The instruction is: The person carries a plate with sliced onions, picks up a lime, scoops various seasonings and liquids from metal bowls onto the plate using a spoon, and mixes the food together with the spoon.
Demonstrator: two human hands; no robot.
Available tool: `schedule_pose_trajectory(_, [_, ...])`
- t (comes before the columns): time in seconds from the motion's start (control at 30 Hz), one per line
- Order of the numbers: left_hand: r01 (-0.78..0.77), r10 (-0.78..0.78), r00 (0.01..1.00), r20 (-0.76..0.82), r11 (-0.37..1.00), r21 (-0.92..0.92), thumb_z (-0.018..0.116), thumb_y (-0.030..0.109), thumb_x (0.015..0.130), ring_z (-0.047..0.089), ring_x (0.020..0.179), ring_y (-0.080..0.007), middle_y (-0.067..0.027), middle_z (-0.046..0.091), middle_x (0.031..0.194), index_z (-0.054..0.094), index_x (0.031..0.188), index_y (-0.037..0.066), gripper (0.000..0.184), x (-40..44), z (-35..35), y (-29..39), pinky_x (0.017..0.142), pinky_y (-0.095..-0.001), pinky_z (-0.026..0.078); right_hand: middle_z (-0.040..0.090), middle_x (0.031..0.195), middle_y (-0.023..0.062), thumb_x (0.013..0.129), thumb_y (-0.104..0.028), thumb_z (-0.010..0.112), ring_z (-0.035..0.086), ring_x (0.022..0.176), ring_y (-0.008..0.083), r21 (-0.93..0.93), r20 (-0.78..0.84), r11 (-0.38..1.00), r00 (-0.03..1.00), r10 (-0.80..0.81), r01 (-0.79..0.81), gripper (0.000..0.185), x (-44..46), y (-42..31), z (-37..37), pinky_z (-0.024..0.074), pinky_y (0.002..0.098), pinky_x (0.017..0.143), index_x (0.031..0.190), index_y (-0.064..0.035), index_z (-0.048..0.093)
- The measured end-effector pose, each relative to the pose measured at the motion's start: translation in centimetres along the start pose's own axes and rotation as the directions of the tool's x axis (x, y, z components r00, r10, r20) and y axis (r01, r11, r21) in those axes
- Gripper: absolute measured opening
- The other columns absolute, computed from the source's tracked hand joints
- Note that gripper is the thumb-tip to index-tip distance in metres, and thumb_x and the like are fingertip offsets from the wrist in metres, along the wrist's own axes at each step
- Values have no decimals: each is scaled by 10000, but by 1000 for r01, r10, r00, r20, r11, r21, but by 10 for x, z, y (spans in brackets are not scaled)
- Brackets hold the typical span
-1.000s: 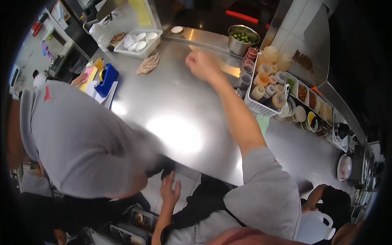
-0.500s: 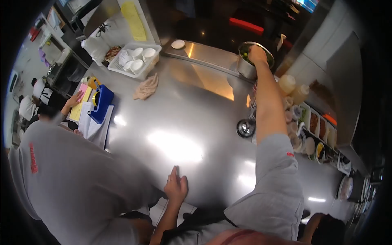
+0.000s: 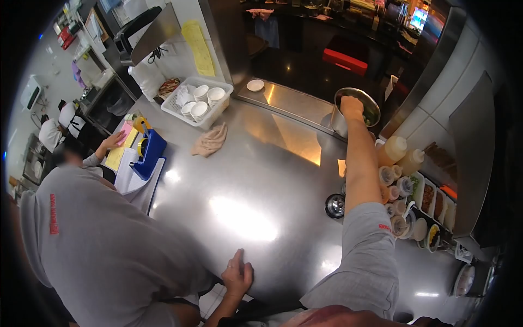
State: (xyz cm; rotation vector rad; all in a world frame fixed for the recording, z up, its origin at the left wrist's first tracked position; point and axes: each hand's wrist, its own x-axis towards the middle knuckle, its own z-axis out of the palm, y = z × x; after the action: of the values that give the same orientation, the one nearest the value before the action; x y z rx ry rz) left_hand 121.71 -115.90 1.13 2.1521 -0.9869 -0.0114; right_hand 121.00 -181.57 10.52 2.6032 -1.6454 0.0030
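At the far counter edge, my right hand (image 3: 352, 106) reaches down into a steel pot (image 3: 338, 120). Its fingers look curled, but their tips and anything in them are hidden by the back of the hand. Green pieces (image 3: 368, 116) show inside the pot beside it. My left hand (image 3: 237, 277) rests on the near edge of the steel counter (image 3: 256, 180), index finger stretched out, thumb apart, nothing in it. Under my right forearm stands a call bell (image 3: 335, 206).
A co-worker in a grey shirt (image 3: 103, 234) leans in at the left, near a blue tape dispenser (image 3: 150, 154) and papers. A white basket (image 3: 210, 116) holds cups. A cloth (image 3: 210, 140) lies before it. Squeeze bottles (image 3: 391, 151) and topping trays (image 3: 429, 195) line the right.
The view has tilted, so the counter and its things appear lower. My right hand has gone deeper into the pot. My left hand stays at the near edge. The co-worker's hand remains on the papers.
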Motion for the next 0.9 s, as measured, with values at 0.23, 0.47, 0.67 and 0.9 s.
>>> schedule_pose_trajectory(0.23, [12, -12, 1000, 8, 1000, -28, 671, 59, 774, 594, 590, -233, -94, 596, 719, 574, 1267, 0, 506, -3, 1, -5, 578, -346, 493, 683, 1132, 186, 842, -221, 655, 660, 1074, 339, 81, -62, 996, 997, 40, -35, 292, -20, 1, -11, 539, 454, 889, 1111, -109, 681])
schedule_pose_trajectory(0.47, [-23, 23, 1000, 10, 1000, -8, 665, 85, 785, 591, 593, -255, -94, 587, 721, 577, 1260, 14, 488, 0, -1, 1, 563, -366, 487, 683, 1080, 223, 836, -242, 621, 654, 1045, 380, 437, -333, 889, 895, 298, -134, 287, -40, -4, -33, 526, 466, 900, 1029, -45, 701])
schedule_pose_trajectory(0.67, [-53, 54, 998, 30, 998, -20, 649, 111, 805, 602, 627, -269, -102, 593, 741, 568, 1264, 10, 477, -5, 1, -3, 578, -384, 492, 694, 869, 132, 884, -192, 607, 685, 743, 225, 968, -246, 65, 862, 444, 242, 257, -65, -21, -48, 576, 357, 625, 1113, -85, 654])
schedule_pose_trajectory(0.9, [-90, 95, 995, 35, 988, -128, 629, 122, 826, 616, 654, -273, -121, 616, 765, 572, 1249, -12, 447, -15, 0, -10, 618, -391, 504, 477, 553, -9, 980, -506, 516, 449, 430, 100, 711, 87, -700, 996, 3, -60, 485, -279, -64, -80, 379, 267, 398, 864, -45, 615])
